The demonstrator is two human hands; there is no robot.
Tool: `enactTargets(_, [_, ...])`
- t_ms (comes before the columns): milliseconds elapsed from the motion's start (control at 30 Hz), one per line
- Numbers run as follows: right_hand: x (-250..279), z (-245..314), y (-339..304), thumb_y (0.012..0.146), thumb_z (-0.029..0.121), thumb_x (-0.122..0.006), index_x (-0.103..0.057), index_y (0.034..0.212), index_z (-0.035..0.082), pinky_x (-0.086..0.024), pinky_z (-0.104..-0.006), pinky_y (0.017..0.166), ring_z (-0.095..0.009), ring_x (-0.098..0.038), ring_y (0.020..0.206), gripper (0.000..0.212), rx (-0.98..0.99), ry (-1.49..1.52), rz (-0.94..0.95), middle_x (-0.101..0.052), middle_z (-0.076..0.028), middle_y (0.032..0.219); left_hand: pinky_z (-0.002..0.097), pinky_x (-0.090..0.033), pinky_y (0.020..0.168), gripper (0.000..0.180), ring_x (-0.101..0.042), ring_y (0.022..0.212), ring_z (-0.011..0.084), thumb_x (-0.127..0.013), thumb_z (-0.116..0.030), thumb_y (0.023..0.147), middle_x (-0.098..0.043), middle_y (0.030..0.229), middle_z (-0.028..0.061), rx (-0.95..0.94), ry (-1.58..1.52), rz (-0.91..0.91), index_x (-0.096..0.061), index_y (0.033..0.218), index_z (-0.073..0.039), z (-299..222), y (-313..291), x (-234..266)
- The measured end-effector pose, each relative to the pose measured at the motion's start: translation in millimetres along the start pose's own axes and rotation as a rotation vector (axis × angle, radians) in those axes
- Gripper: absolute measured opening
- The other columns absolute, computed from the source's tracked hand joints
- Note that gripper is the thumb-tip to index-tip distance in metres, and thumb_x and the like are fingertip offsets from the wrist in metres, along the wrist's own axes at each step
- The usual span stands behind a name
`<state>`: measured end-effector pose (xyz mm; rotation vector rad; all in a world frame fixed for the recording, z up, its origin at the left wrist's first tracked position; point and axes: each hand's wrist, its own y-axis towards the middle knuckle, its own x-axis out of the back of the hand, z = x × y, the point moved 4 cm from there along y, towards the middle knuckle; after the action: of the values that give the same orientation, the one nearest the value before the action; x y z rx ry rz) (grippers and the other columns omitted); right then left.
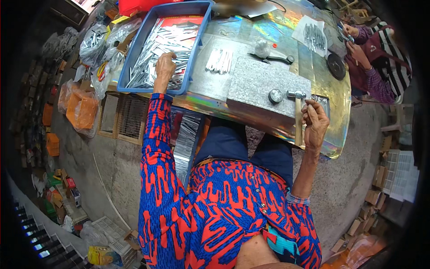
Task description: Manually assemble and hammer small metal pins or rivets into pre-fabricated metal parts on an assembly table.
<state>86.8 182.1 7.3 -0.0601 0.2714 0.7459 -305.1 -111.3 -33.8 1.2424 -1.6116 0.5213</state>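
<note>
Reaching the left hand [165, 67] into the blue tray [134, 49], fingers settling on metal strips [154, 49]; gripping the hammer [298, 112] firmly in the right hand [316, 123], best kept resting on the stone slab [260, 83]

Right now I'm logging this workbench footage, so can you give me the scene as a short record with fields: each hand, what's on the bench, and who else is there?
left hand: left hand reaches into the blue tray, resting on the metal strips
right hand: right hand grips the wooden handle of the hammer
hammer head: lies on the grey stone slab, beside a round metal piece
bench: small row of strips behind the slab
other person: striped sleeve at far right, working at the same bench
</note>
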Motion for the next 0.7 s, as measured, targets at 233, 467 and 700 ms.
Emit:
enactTargets(233, [7, 1, -4, 0.087, 0.009, -0.052, -0.057, 0.096, -0.003, -0.037, -0.0163, 0.048, -0.004, -0.047, 0.058, 0.016, 0.012, -0.016, -0.035, -0.057, -0.004, 0.074, 0.0436, -0.044, 0.077, 0.023, -0.053, 0.089, 0.0372, -0.050, -0.001, 0.070, -0.056, 0.092, 0.0193, -0.208, 0.078, -0.100, -0.062, 0.089, -0.007, 2, 13, -13])
enactTargets(467, [26, 4, 3, 0.085, 0.010, -0.053, -0.057, 0.097, -0.003, -0.039, -0.0177, 0.048, -0.005, -0.047, 0.056, 0.018, 0.012, -0.027, -0.082, -0.057, -0.005, 0.073, 0.0414, -0.043, 0.072, 0.017, -0.053, 0.081, 0.0360, -0.056, -0.006, 0.063, -0.056, 0.082, 0.0194, -0.285, 0.125, -0.040, -0.060, 0.079, -0.003, 0, 27, -36])
enactTargets(700, [48, 6, 5, 0.084, 0.009, -0.052, -0.058, 0.096, -0.003, -0.041, -0.0189, 0.048, -0.005, -0.048, 0.055, 0.018, -0.010, -0.096, -0.149, -0.058, -0.004, 0.072, 0.0428, -0.041, 0.069, 0.010, -0.051, 0.079, 0.0352, -0.052, -0.005, 0.064, -0.053, 0.079, 0.0181, -0.337, 0.128, -0.014, -0.054, 0.073, 0.000, 20, 35, -54])
